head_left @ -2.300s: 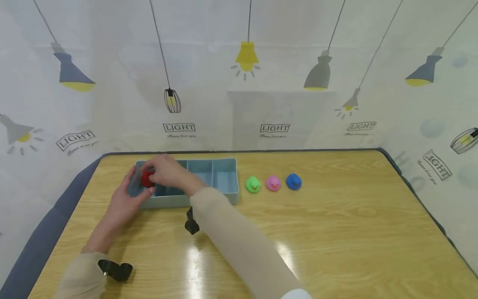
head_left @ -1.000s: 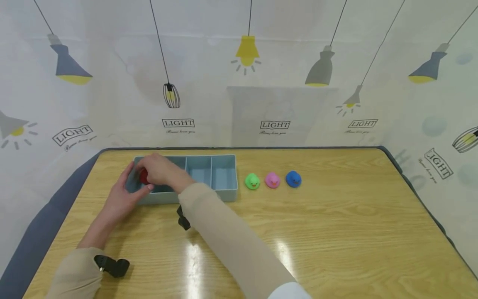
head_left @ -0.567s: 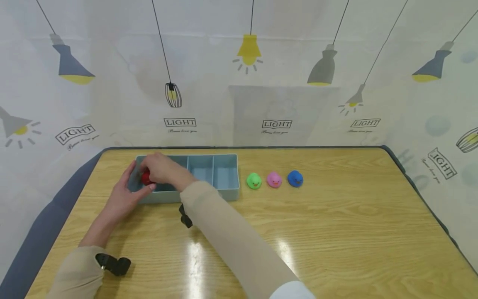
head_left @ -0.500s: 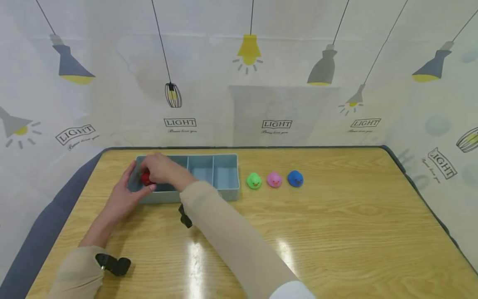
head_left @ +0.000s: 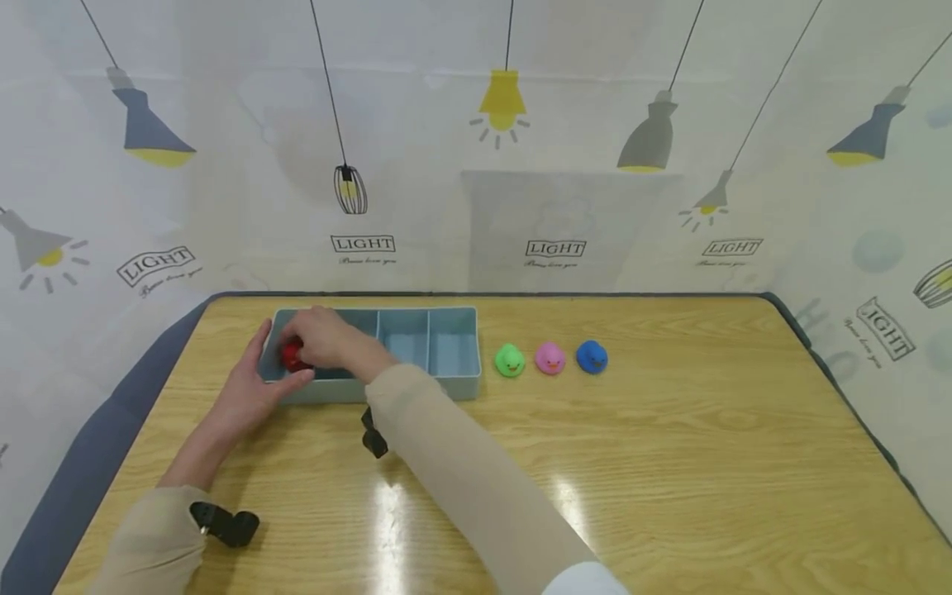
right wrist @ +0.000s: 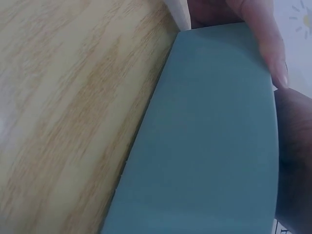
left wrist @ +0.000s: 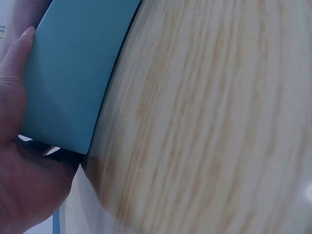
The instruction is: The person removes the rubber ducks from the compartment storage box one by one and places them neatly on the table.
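Over the tray's (head_left: 446,388) leftmost compartment, the right hand (head_left: 321,340) pinches the red duck (head_left: 291,356) — directly beneath its fingers. Left hand (head_left: 249,388) grips the tray's left end, long axis running left-right.

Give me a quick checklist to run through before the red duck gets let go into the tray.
1. Red duck held by right hand: ok.
2. Duck over the leftmost compartment of the blue tray: ok.
3. Left hand steadies the tray's left end: ok.
4. Duck resting on the compartment floor: cannot tell, hand hides it.
5. Middle and right compartments free: ok.
6. Green duck, pink duck, blue duck waiting on the table: ok.
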A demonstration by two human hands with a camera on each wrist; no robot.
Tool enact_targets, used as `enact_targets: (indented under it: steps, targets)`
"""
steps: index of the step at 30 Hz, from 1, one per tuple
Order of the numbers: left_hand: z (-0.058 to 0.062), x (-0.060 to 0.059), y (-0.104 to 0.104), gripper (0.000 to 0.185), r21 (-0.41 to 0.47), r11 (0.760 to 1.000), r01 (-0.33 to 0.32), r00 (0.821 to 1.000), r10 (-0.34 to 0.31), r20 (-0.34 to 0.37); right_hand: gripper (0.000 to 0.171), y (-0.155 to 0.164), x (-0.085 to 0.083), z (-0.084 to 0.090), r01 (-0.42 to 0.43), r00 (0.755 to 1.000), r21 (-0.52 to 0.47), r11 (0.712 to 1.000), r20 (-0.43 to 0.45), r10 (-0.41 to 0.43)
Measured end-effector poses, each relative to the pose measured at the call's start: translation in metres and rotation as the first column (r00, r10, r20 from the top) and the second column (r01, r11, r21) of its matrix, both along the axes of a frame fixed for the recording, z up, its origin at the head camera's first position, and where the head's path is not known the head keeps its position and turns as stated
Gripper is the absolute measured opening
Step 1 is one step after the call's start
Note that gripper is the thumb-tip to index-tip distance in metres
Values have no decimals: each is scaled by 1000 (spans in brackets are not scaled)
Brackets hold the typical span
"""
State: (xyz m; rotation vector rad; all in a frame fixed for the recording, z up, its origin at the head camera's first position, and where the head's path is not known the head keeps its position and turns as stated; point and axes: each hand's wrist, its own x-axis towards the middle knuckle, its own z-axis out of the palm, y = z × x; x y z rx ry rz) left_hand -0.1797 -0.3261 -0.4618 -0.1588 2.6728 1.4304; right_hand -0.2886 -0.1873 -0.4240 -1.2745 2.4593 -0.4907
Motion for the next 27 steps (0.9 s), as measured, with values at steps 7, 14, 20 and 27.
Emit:
enact_targets:
  steps: [7, 14, 20, 27]
  targets:
    - [0, 1, -1, 114, -22, 1000, 11, 1000, -11, -13, 30, 9, 1, 4, -1, 999, -61, 998, -36, -1]
    - [2, -1, 2, 116, -40, 999, 18, 1000, -18, 5, 31, 20, -1, 16, 47, 998, -168, 985, 36, -41]
    - [2, -1, 2, 114, -53, 998, 23, 1000, -23, -6, 34, 31, 1, 28, 69, 995, -192, 979, 82, -54]
    - [4, -2, 2, 115, -61, 998, 22, 1000, -20, 21, 34, 53, 0, 47, 67, 998, -229, 971, 29, -62]
